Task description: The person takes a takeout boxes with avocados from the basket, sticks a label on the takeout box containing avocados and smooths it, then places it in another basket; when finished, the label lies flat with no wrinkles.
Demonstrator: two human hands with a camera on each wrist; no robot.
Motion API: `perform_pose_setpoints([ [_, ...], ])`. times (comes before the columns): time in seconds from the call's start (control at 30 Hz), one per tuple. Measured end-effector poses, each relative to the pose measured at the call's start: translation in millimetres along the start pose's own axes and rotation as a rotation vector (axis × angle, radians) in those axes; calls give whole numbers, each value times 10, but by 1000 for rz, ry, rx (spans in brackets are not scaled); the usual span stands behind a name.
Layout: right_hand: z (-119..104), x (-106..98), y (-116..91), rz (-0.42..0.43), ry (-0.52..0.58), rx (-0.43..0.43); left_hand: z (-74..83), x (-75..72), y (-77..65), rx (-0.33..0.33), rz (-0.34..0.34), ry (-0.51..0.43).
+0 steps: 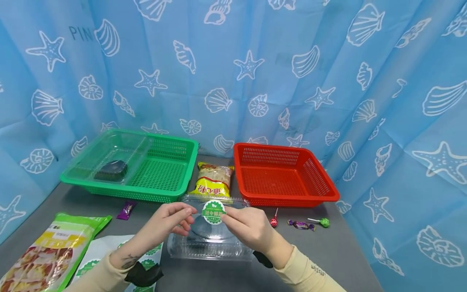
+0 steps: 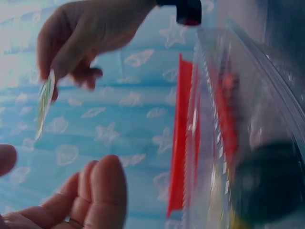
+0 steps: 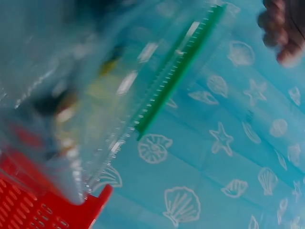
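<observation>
A round green and white sticker (image 1: 213, 212) is pinched at its right edge by the thumb and finger of my right hand (image 1: 251, 228). My left hand (image 1: 169, 222) hovers just left of the sticker, with a gap between thumb and fingers. It holds nothing in the left wrist view. Beneath both hands sits a clear plastic clamshell box (image 1: 209, 249) with ridged edges. Something dark and rounded (image 2: 267, 186) shows through its wall, too blurred to name. A sheet of the same stickers (image 1: 147, 263) lies under my left forearm.
Behind the box stand a green basket (image 1: 189, 162) holding a clear container (image 1: 127, 150) and a red basket (image 1: 328, 188), with a yellow pasta packet (image 1: 214, 180) between. Also about are a large food bag (image 1: 51, 255), a purple sweet (image 1: 126, 210), wrapped candy (image 1: 301, 225) and lollipops (image 1: 324, 222).
</observation>
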State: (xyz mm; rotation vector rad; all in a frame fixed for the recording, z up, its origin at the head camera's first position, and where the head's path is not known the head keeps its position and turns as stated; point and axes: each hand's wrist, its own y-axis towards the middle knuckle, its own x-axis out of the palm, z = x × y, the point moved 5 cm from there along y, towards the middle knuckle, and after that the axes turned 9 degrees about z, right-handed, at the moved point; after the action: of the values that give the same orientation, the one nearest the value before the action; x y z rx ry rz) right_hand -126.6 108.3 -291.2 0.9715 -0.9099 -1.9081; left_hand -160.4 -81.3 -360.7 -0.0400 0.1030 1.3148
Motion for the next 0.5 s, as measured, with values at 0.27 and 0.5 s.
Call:
perform_pose_setpoints([
  [0.27,101,174,-235,-60,-27,98,12,104,263,40,54,-50],
  [0.5,425,290,-442,-240,284,926,66,39,435,27,37,28],
])
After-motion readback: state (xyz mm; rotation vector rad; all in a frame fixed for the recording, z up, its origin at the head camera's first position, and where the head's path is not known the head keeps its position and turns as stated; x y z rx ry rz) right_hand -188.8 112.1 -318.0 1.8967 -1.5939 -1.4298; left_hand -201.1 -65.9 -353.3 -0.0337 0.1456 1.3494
